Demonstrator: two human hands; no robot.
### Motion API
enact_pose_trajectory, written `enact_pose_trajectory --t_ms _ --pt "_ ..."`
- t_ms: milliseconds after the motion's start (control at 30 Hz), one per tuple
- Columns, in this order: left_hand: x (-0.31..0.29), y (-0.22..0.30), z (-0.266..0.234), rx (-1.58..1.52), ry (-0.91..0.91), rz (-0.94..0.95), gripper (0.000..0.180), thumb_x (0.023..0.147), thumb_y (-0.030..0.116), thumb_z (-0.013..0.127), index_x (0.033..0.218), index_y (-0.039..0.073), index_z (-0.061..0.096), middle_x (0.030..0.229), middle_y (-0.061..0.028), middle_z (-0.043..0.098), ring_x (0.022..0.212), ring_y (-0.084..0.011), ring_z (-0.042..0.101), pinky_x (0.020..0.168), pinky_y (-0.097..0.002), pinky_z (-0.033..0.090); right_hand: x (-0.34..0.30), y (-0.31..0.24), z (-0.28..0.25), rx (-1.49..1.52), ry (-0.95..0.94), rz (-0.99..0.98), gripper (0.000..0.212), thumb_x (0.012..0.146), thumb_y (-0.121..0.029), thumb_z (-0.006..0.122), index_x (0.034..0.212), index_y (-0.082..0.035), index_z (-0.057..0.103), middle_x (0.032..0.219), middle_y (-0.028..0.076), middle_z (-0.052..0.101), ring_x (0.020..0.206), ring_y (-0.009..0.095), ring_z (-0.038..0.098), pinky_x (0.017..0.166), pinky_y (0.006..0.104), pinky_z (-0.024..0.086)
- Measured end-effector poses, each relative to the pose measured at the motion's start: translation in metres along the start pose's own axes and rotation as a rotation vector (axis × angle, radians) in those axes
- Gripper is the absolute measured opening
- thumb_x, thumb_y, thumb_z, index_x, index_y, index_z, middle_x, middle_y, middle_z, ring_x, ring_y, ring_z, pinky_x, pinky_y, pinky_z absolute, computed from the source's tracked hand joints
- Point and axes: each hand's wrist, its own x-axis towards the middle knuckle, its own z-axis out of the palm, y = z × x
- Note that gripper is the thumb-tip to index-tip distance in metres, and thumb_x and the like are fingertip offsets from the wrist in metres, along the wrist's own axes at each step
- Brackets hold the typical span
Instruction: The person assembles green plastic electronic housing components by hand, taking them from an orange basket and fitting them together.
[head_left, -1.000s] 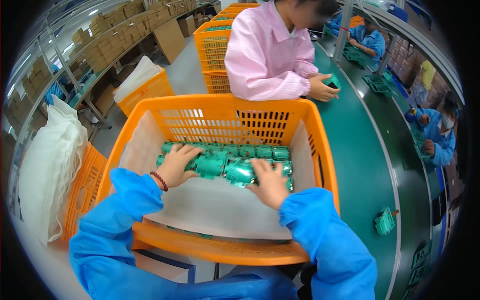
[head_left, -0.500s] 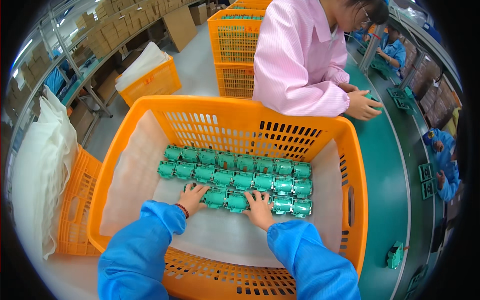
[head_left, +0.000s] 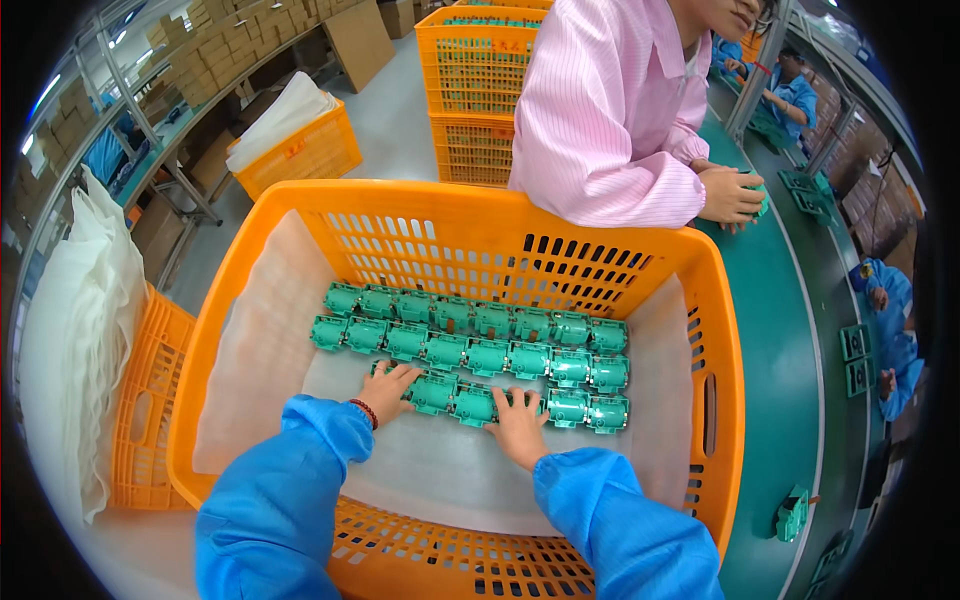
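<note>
A large orange plastic crate (head_left: 455,225) stands in front of me, lined with a white sheet. On the sheet lie several green plastic parts (head_left: 488,352) set out in three rows. My left hand (head_left: 388,388) rests flat with spread fingers against the left end of the nearest row. My right hand (head_left: 520,425) presses flat on the same row further right, its fingers touching the green parts. Neither hand grips anything. Both arms wear blue sleeves; a dark red band shows on my left wrist.
A person in a pink coat (head_left: 610,110) stands behind the crate at a green conveyor (head_left: 780,300), holding a green part. More orange crates (head_left: 475,75) stand behind. A white bag (head_left: 75,330) and another crate (head_left: 140,400) are at left. Workers in blue sit at right.
The view has drawn closer over the crate. My hands have slid from the middle of the green parts back to the nearest row, where they lie flat.
</note>
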Motion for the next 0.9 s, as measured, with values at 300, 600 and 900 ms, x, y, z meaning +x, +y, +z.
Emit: enact_pose_trajectory --t_ms 300,600,900 --pt "0.011 -0.018 0.018 0.005 0.135 0.102 0.062 0.069 0.023 0.070 0.125 0.020 0.042 0.123 -0.0029 0.040 0.116 -0.0365 0.031 0.092 -0.0513 0.032 0.008 -0.004 0.007 -0.047 0.064 0.048 0.067 0.067 -0.020 0.073 0.124 -0.016 0.039 0.124 0.011 0.034 0.115 0.038 0.028 0.082 0.0657 0.029" --pt "0.009 -0.014 0.022 -0.019 0.239 0.132 0.059 0.068 0.020 0.070 0.121 0.016 0.045 0.121 -0.0066 0.040 0.114 -0.0373 0.030 0.094 -0.0482 0.030 0.019 0.019 0.016 -0.173 0.121 -0.159 0.064 0.070 -0.013 0.067 0.126 -0.016 0.037 0.123 0.013 0.033 0.115 0.034 0.031 0.088 0.0668 0.024" --pt "-0.007 0.008 0.017 0.122 0.181 0.069 0.067 0.067 0.035 0.068 0.126 0.020 0.041 0.130 -0.0096 0.032 0.122 -0.0405 0.020 0.094 -0.0616 0.019 0.002 0.033 0.020 -0.133 0.273 -0.220 0.070 0.066 -0.018 0.072 0.125 -0.013 0.036 0.121 0.018 0.033 0.114 0.037 0.031 0.095 0.0579 0.024"
